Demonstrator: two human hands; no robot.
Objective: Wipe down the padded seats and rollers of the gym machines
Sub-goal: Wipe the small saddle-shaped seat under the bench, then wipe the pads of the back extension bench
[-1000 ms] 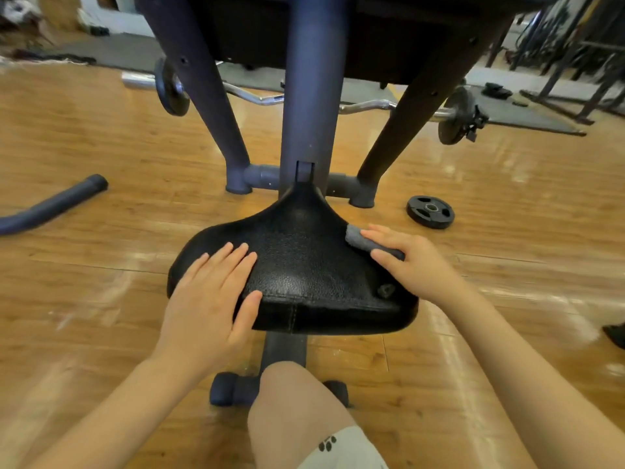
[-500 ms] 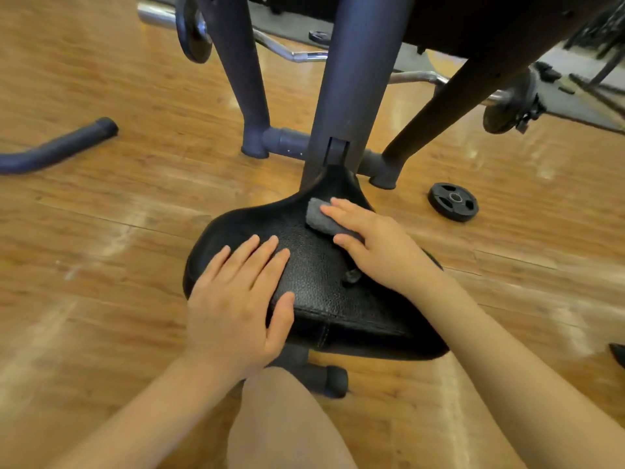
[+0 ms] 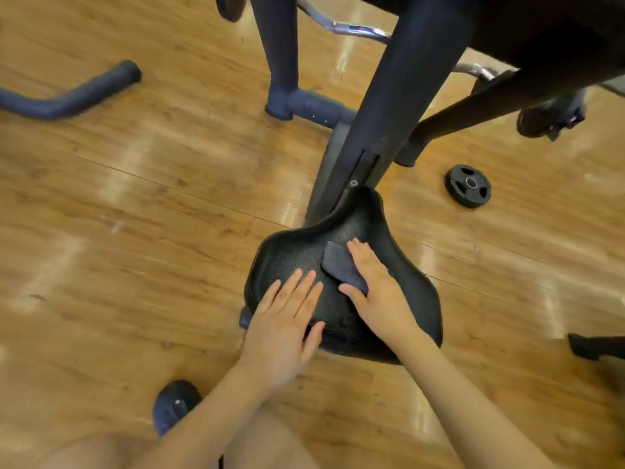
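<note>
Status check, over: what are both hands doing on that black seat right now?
Left hand flat on black padded seat. Right hand presses small grey cloth onto it. Nothing in the way.

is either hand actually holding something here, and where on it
The right hand presses a small grey cloth flat against the black padded seat, fingers along the cloth's right edge. The left hand holds nothing; it rests flat on the seat.
</note>
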